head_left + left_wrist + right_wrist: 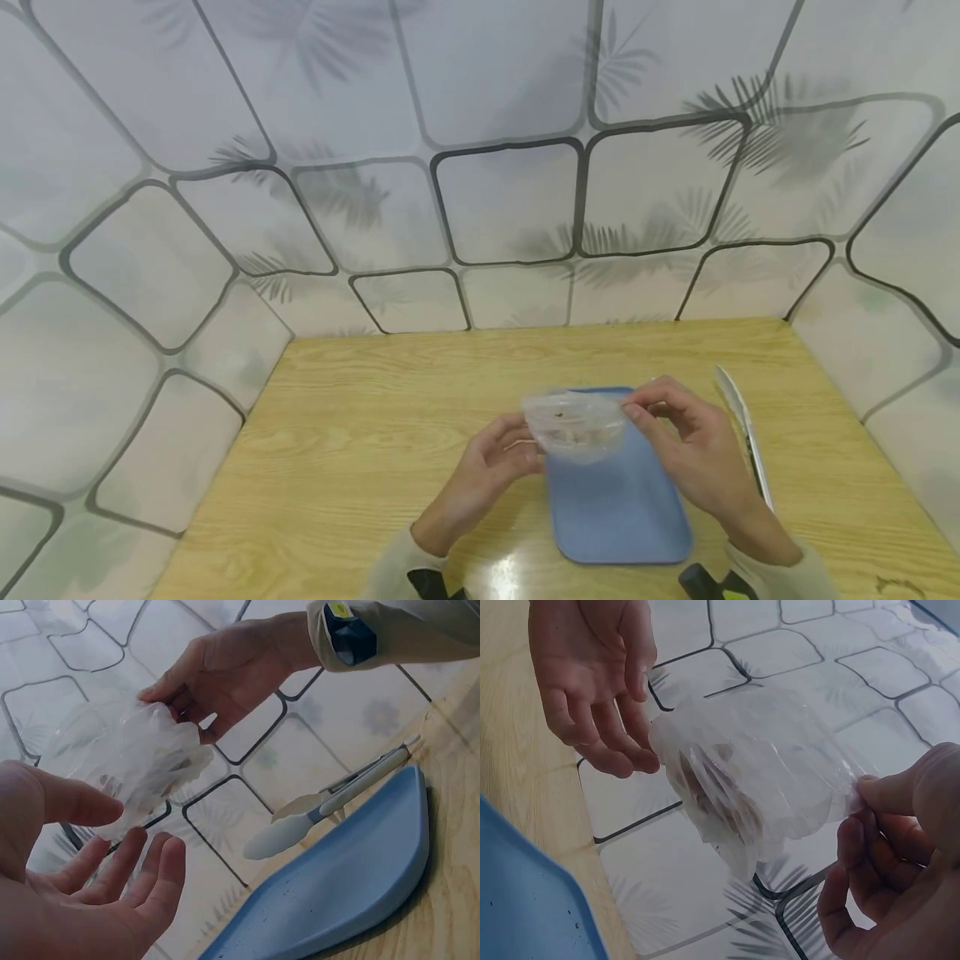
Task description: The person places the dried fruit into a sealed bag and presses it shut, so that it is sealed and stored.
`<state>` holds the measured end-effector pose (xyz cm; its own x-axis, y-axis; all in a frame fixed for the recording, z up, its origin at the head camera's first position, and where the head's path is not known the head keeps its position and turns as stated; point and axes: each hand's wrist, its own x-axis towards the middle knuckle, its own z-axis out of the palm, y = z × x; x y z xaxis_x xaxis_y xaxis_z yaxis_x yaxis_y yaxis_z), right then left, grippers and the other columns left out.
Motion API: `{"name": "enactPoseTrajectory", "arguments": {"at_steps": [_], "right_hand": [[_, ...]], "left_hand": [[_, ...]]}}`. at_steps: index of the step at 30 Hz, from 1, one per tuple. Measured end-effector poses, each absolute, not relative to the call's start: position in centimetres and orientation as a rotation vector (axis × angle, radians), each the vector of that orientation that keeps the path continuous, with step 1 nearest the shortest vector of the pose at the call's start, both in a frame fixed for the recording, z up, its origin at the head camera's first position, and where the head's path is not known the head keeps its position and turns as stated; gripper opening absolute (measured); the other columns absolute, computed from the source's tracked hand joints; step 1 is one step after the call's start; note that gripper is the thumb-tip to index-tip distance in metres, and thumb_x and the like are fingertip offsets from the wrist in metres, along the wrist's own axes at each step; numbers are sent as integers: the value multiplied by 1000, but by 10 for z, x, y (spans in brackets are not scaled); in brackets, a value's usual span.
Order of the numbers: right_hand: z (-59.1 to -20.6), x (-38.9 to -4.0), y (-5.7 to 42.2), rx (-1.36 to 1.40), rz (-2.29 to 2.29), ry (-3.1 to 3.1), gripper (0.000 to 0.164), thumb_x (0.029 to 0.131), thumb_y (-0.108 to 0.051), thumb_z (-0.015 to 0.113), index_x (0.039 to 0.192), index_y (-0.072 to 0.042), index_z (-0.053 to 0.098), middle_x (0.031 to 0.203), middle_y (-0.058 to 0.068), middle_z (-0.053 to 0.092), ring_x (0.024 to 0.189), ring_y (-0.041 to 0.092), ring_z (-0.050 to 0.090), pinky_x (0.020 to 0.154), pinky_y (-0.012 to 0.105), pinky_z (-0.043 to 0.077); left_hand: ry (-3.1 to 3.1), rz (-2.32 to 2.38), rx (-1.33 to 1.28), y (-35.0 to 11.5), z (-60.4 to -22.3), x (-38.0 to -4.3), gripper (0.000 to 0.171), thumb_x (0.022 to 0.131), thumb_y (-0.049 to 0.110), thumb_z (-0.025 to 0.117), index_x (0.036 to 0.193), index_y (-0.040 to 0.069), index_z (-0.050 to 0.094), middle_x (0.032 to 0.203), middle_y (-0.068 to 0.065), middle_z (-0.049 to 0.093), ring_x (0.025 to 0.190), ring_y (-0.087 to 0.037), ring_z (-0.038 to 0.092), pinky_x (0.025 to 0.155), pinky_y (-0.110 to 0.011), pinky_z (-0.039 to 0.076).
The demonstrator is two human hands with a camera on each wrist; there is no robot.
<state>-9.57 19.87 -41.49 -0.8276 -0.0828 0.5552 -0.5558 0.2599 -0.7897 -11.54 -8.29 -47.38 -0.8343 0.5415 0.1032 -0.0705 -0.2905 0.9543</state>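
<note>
A clear plastic bag (576, 427) with some brownish bits inside hangs above the tray; what the bits are cannot be told. My right hand (693, 446) pinches one end of the bag between thumb and fingers, as the right wrist view also shows. Beside the other end, my left hand (491, 479) is held palm up with loosely bent fingers, not gripping the bag. In the left wrist view its fingertips (174, 851) are close beneath the bag (131, 757). The blue tray (618, 517) lies on the table below, with small dark crumbs on its surface.
A pair of tongs (742, 425) with pale tips lies to the right of the tray, partly behind my right hand. The wooden table (360, 433) meets patterned walls (510, 200) at the back and both sides.
</note>
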Motion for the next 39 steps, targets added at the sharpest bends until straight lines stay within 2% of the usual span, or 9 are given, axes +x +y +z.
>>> {"name": "enactPoseTrajectory", "arguments": {"at_steps": [6,9,16,24,27,30,33,36,39], "right_hand": [[-418,-98,198,617,1644,-2098,23,93,23,66,105,4,73,103,-10,74,98,3,68,90,15,56],[-419,-99,198,614,1641,-2105,24,92,23,67,104,4,74,103,-11,73,98,3,68,89,15,56],[-418,-99,197,615,1640,-2124,26,92,24,68,106,3,74,104,-10,74,98,4,68,90,16,56],[-423,-101,196,676,1633,-2017,30,89,28,66,106,5,74,104,-6,73,95,5,67,88,15,55],[-421,-100,195,664,1615,-1977,29,88,28,66,105,7,73,104,-6,73,96,5,67,89,15,56],[-418,-98,195,656,1640,-1940,27,89,28,65,106,8,73,105,-4,74,99,6,68,91,16,57],[-417,-98,195,682,1734,-1894,26,91,29,63,107,9,72,107,0,73,97,9,68,85,18,59],[-418,-98,195,690,1806,-1865,26,93,29,61,107,10,72,106,3,72,93,10,68,76,20,60],[-419,-99,195,672,1821,-1852,25,94,29,60,107,11,71,106,1,72,90,9,68,72,20,60]], "left_hand": [[1491,2225,571,-79,-477,-115,41,106,3,65,144,14,53,134,4,69,119,-10,72,106,-38,61],[1494,2234,562,-77,-478,-115,41,107,4,65,144,15,54,130,5,70,113,-10,73,103,-35,62],[1456,2249,527,-76,-476,-113,44,106,2,63,148,11,53,132,4,71,112,-10,73,101,-31,62],[1571,2191,446,-77,-473,-112,59,106,6,66,159,-5,42,139,2,71,122,-11,71,104,-35,61],[1650,2150,422,-76,-474,-112,60,103,0,64,158,-7,43,139,-5,71,116,-10,73,100,-34,62],[1735,2085,429,-76,-474,-113,61,100,-3,63,158,-8,45,139,-19,71,111,-8,74,96,-34,63],[1803,2029,476,-77,-474,-114,56,99,-4,61,153,-12,49,136,-31,70,106,-6,75,95,-33,64],[1807,2014,530,-78,-476,-114,49,102,-2,60,148,-17,52,133,-29,71,107,-5,74,97,-35,64],[1742,2046,562,-78,-479,-114,45,108,5,59,147,-17,51,137,-13,70,116,-7,72,105,-41,62]]}}
